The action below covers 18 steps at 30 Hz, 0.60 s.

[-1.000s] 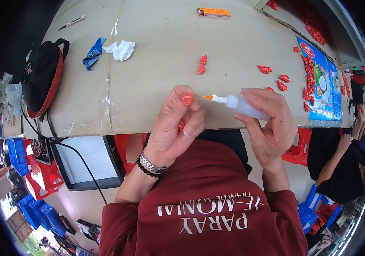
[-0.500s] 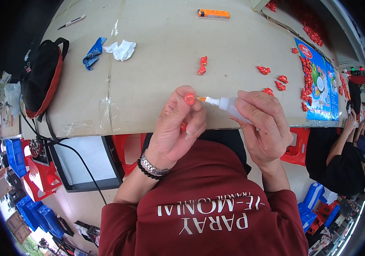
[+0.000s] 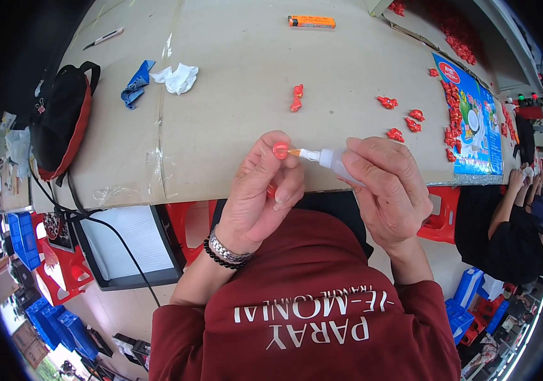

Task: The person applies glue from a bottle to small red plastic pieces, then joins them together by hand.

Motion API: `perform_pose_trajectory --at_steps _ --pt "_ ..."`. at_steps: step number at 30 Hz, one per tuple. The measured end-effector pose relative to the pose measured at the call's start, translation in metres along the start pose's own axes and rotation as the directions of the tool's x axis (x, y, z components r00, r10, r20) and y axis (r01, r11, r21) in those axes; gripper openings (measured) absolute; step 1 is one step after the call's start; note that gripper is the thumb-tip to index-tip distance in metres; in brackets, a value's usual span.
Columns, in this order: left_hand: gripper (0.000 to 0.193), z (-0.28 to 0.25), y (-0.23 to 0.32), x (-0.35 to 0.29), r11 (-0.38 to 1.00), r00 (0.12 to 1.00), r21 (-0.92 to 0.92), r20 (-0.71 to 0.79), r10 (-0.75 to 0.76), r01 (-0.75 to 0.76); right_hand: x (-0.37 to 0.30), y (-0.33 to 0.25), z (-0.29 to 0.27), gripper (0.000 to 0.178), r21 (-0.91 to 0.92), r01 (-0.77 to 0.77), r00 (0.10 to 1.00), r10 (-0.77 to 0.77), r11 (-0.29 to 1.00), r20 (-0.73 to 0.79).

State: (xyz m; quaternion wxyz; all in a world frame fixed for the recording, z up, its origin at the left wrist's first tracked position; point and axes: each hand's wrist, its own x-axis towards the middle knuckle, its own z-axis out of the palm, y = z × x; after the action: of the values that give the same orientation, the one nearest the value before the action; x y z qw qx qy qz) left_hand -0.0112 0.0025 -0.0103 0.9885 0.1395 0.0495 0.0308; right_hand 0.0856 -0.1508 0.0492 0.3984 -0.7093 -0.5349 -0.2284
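Note:
Between its thumb and forefinger, my left hand [image 3: 265,190] pinches a small round red piece [image 3: 280,150]. A second bit of red shows among the lower fingers of that hand, mostly hidden. My right hand [image 3: 389,187] is closed around a translucent white squeeze bottle [image 3: 334,160] with an orange needle-like tip. The tip points left and meets the red piece, or nearly so. Just beyond my hands, two small red figures [image 3: 297,98] lie end to end on the beige table [image 3: 233,76].
Several red figures [image 3: 395,134] lie to the right, beside a blue printed sheet [image 3: 468,127] bearing more. An orange battery-like stick [image 3: 311,22], white tissue [image 3: 179,79], blue cloth [image 3: 136,84], pen [image 3: 103,39] and black-red bag [image 3: 65,120] are about. A person [image 3: 506,222] sits at right.
The bottle in my right hand has shifted slightly left, bringing its tip up to the red piece. My left hand stays nearly in place, still pinching it.

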Motion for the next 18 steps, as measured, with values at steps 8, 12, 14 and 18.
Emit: perform_pose_trajectory --at_steps 8,12,14,18 --pt "0.020 -0.0017 0.0000 -0.0004 1.000 1.000 -0.011 0.016 -0.004 0.005 0.0015 -0.0007 0.0003 0.034 -0.008 0.023 1.000 -0.023 1.000 0.001" --pt "0.020 -0.0023 -0.0001 -0.0003 1.000 1.000 -0.022 0.017 -0.008 0.009 0.0014 0.0001 0.0009 0.035 -0.011 0.034 0.999 -0.034 0.999 0.004" --pt "0.020 -0.0019 0.0001 -0.0006 0.999 1.000 -0.032 0.005 -0.016 0.016 0.0008 0.0002 0.0006 0.036 -0.021 0.033 0.999 -0.033 0.999 0.008" --pt "0.019 -0.0025 -0.0001 -0.0012 1.000 1.000 -0.026 -0.006 -0.012 0.012 0.0018 -0.0005 0.0001 0.036 -0.046 0.028 1.000 -0.028 0.999 0.015"
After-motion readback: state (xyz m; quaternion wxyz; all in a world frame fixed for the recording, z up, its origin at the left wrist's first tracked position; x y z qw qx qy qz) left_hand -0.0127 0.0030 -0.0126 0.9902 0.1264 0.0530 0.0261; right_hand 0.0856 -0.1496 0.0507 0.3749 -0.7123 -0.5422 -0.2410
